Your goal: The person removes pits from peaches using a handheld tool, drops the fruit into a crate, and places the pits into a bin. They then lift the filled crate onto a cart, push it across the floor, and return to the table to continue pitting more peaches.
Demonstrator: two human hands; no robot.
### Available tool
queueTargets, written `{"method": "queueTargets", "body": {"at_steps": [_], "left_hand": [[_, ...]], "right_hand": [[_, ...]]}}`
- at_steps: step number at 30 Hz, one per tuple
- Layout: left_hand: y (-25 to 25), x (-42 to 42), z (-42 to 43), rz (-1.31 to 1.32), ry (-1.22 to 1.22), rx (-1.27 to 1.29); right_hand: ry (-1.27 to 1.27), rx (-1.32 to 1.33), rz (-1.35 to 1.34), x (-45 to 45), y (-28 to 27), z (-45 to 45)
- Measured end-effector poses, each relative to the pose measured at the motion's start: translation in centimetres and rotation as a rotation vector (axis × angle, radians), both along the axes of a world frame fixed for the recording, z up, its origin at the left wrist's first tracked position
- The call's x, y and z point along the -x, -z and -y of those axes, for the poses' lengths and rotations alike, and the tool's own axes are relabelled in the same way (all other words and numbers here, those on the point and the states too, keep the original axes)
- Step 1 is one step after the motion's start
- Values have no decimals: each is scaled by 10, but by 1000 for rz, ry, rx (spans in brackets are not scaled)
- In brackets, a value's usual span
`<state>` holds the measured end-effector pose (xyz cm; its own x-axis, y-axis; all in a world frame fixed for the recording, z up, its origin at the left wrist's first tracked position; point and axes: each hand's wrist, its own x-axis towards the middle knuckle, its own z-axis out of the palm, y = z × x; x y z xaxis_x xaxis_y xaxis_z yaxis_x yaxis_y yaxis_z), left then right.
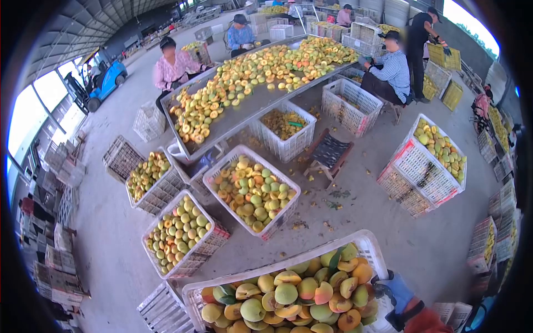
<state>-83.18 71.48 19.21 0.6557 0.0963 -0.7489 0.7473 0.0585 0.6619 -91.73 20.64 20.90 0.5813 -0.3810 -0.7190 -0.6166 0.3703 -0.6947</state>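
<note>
A white plastic crate (272, 271) fills the bottom of the view, directly in front of me. It is heaped with peaches (286, 293), yellow-green and orange, some whole and some halved with the flesh showing. A few green leaves lie among them. My right hand (392, 293), in a blue and dark glove, is closed on the crate's right side near the rim; its fingertips are partly hidden. A red sleeve shows behind it. My left hand is out of sight.
More peach-filled crates stand ahead: one crate (214, 180), another crate (150, 244), and stacked crates (397, 161) at right. A low folding stool (328, 152) sits near the long metal table (233, 119) spread with halved peaches. Several people sit around it. A blue forklift (105, 80) is at far left.
</note>
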Motion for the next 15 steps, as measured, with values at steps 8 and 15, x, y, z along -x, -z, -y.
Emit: {"method": "queueTargets", "body": {"at_steps": [8, 15], "left_hand": [[-52, -103, 147, 133, 175, -24], [-49, -157, 225, 190, 232, 30]], "right_hand": [[317, -47, 182, 45, -20, 96], [421, 76, 189, 39, -55, 157]]}}
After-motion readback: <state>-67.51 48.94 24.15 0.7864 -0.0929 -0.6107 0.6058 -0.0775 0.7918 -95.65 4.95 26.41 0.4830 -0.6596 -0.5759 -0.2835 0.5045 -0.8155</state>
